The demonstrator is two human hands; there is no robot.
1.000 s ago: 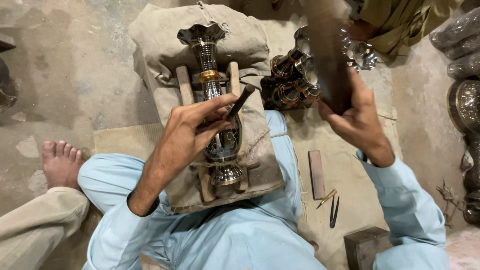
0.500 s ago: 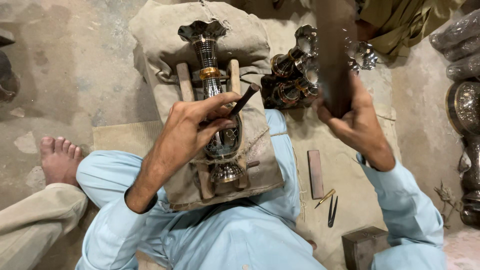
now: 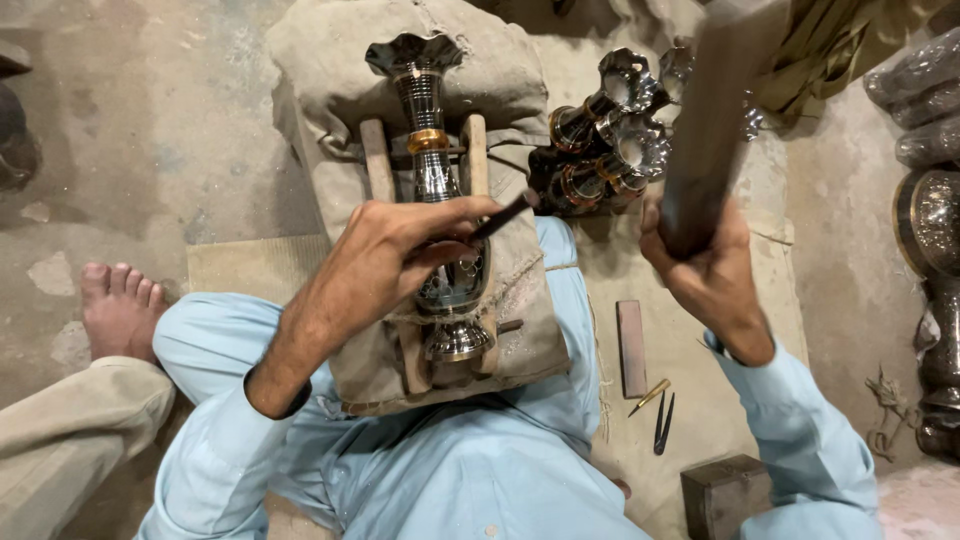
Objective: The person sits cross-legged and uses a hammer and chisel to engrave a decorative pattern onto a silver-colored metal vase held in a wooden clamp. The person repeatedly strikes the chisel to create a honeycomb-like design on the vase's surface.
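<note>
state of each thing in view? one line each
left hand: gripping dark chisel, tip on vase
right hand: gripping wooden mallet, raised
metal vase: lying flat in wooden cradle on cloth pad
finished vases: piled beside pad
flat bar: lying on mat

Metalcraft workshop: finished vases (image 3: 610, 130), floor tools (image 3: 662, 420)

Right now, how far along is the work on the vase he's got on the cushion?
Done, it seems: several finished-looking vases lie piled beside the cushion. In hand: one vase lies in a wooden cradle, the left hand sets a chisel on its belly, and the right hand raises a wooden mallet. How much pattern is left to cut is too small to tell.
</note>
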